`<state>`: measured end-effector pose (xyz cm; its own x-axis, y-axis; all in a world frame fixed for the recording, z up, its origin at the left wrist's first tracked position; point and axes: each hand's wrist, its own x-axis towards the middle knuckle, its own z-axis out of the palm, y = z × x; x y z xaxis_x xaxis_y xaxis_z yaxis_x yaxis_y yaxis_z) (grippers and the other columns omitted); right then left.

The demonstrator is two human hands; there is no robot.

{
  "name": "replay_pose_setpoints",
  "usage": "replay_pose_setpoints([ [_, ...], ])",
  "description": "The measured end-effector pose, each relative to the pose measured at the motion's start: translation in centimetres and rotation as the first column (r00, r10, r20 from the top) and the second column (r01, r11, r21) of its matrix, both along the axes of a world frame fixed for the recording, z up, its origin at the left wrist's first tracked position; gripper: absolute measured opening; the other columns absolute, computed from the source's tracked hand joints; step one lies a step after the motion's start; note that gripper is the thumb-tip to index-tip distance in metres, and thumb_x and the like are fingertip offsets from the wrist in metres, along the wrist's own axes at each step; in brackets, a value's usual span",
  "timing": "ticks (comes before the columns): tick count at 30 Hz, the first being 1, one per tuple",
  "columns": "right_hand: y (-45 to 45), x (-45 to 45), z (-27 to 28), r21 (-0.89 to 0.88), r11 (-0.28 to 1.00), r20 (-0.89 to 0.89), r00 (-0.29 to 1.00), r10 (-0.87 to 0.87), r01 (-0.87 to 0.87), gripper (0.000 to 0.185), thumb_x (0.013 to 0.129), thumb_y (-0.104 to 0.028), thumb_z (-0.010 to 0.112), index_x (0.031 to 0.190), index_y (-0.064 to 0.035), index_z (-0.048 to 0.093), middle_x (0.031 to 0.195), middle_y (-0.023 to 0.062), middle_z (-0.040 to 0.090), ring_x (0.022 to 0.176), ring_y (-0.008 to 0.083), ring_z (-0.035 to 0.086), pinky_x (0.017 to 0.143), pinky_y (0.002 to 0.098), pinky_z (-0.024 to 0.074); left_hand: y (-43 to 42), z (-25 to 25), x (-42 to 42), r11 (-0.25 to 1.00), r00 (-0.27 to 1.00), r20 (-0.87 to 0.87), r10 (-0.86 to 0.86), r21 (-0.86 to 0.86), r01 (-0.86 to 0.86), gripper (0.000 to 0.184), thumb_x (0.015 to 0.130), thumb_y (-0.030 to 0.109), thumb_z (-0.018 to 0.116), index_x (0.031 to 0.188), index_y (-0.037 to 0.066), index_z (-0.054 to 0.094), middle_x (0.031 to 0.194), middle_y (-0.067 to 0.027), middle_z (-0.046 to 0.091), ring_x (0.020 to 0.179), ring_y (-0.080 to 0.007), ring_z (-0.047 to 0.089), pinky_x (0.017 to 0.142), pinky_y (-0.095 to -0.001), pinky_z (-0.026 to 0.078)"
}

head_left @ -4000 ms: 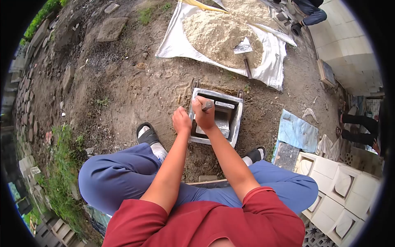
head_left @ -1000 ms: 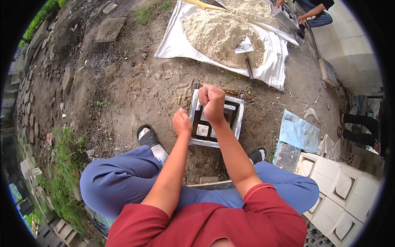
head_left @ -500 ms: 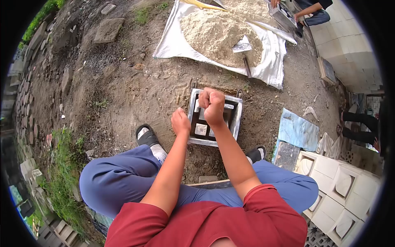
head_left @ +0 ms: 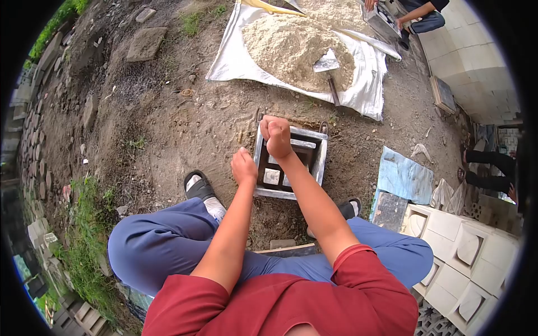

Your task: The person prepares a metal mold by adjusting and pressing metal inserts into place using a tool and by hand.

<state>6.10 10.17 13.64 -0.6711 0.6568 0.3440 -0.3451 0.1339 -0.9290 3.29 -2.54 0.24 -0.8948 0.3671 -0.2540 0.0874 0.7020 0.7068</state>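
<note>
A square metal mould (head_left: 320, 159) with pale blocks inside its frame stands on the ground between my feet. My right hand (head_left: 276, 138) is closed in a fist above the mould's far left corner; whatever it might hold is hidden. Against the left wall of the mould, or just beside it, is my left hand (head_left: 244, 167) with its fingers curled. I cannot see what lies inside those fingers. One pale square block (head_left: 272, 177) shows in the near left part of the mould. Metal loops stick out at the far corners.
Beyond the mould, a pale sand heap (head_left: 274, 42) lies on a white sheet (head_left: 227, 66), with a trowel (head_left: 326, 61) on it. Another person (head_left: 428, 19) handles a similar mould at top right. Cast blocks (head_left: 448, 238) stand at right beside a blue sheet (head_left: 404, 176).
My right fist has shifted left over the mould, from its far middle toward its far left corner. My left hand has stayed nearly in place. The view has moved slightly.
</note>
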Motion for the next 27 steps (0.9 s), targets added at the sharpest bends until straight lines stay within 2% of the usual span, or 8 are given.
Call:
replay_pose_setpoints([
  [3,0.2,-0.6,0.1,-0.070,0.998,0.034,0.999,0.003,-0.001,0.050,0.104,-0.029,0.041,0.062,-0.0044,0.033,0.056,-0.0009,0.035,0.052,0.0087,0.030,0.049,0.0294,0.0249,-0.3,0.0,0.1,0.999,0.996,0.081,-0.024,-0.034,0.027,0.050,0.106,0.040,0.032,0.108,0.005,0.068,0.115,-0.0207,0.066,0.111,-0.0428,0.057,0.098,-0.0527,0.043],
  [5,0.0,-0.6,1.3,-0.129,0.992,0.000,1.000,0.002,-0.002,0.048,0.104,-0.024,0.041,0.061,-0.0058,0.033,0.057,-0.0014,0.034,0.052,0.0077,0.030,0.048,0.0289,0.0244,0.0,-0.4,0.2,0.999,0.999,-0.007,0.035,0.019,-0.035,0.050,0.106,0.037,0.030,0.095,0.006,0.068,0.104,-0.0216,0.066,0.104,-0.0424,0.059,0.095,-0.0523,0.042],
  [9,-0.2,0.2,4.5,-0.122,0.992,-0.075,0.997,-0.010,0.001,0.050,0.104,-0.027,0.043,0.060,-0.0062,0.033,0.057,-0.0016,0.034,0.050,0.0078,0.029,0.047,0.0293,0.0227,-0.1,0.1,0.2,1.000,1.000,0.024,0.008,0.020,-0.009,0.051,0.107,0.038,0.030,0.095,0.006,0.068,0.105,-0.0214,0.066,0.106,-0.0422,0.058,0.095,-0.0520,0.042],
  [14,0.7,-0.5,-1.2,-0.071,0.997,0.003,1.000,0.001,-0.001,0.048,0.103,-0.025,0.043,0.060,-0.0060,0.034,0.057,-0.0021,0.034,0.051,0.0079,0.028,0.048,0.0301,0.0235,-0.1,0.1,0.5,1.000,1.000,0.026,0.008,0.005,-0.009,0.051,0.107,0.038,0.030,0.095,0.006,0.068,0.106,-0.0215,0.066,0.106,-0.0423,0.057,0.096,-0.0518,0.041],
  [16,0.7,-1.4,-0.1,-0.110,0.993,0.087,0.996,-0.028,0.037,0.045,0.103,-0.020,0.042,0.061,-0.0062,0.034,0.057,-0.0022,0.035,0.053,0.0073,0.030,0.050,0.0298,0.0247,-0.2,0.1,0.3,1.000,1.000,0.018,0.007,0.005,-0.007,0.051,0.107,0.038,0.030,0.095,0.006,0.068,0.106,-0.0215,0.066,0.106,-0.0424,0.057,0.096,-0.0519,0.041],
  [19,1.0,-1.2,2.5,-0.175,0.984,0.041,0.999,-0.029,0.036,0.043,0.103,-0.018,0.041,0.063,-0.0065,0.033,0.058,-0.0027,0.034,0.055,0.0065,0.030,0.050,0.0291,0.0248,0.1,0.6,-0.1,1.000,1.000,0.004,0.019,0.014,-0.019,0.051,0.107,0.038,0.030,0.095,0.005,0.068,0.106,-0.0216,0.066,0.106,-0.0426,0.057,0.096,-0.0520,0.041],
  [21,0.9,-0.5,4.7,-0.210,0.977,-0.006,0.999,-0.038,0.036,0.044,0.104,-0.019,0.041,0.062,-0.0068,0.033,0.058,-0.0029,0.032,0.053,0.0060,0.029,0.049,0.0285,0.0231,-0.2,0.8,0.1,0.999,0.999,0.029,-0.023,-0.023,0.024,0.049,0.106,0.039,0.033,0.105,0.005,0.068,0.114,-0.0204,0.066,0.109,-0.0431,0.058,0.096,-0.0531,0.043],
  [27,1.1,0.0,0.6,-0.156,0.988,0.040,0.999,0.003,0.003,0.046,0.104,-0.025,0.040,0.062,-0.0085,0.033,0.056,-0.0029,0.031,0.051,0.0069,0.027,0.047,0.0282,0.0213,0.0,0.7,0.2,1.000,1.000,0.006,0.014,-0.005,-0.014,0.050,0.106,0.038,0.032,0.096,0.005,0.068,0.106,-0.0212,0.067,0.105,-0.0427,0.058,0.095,-0.0519,0.042],
])
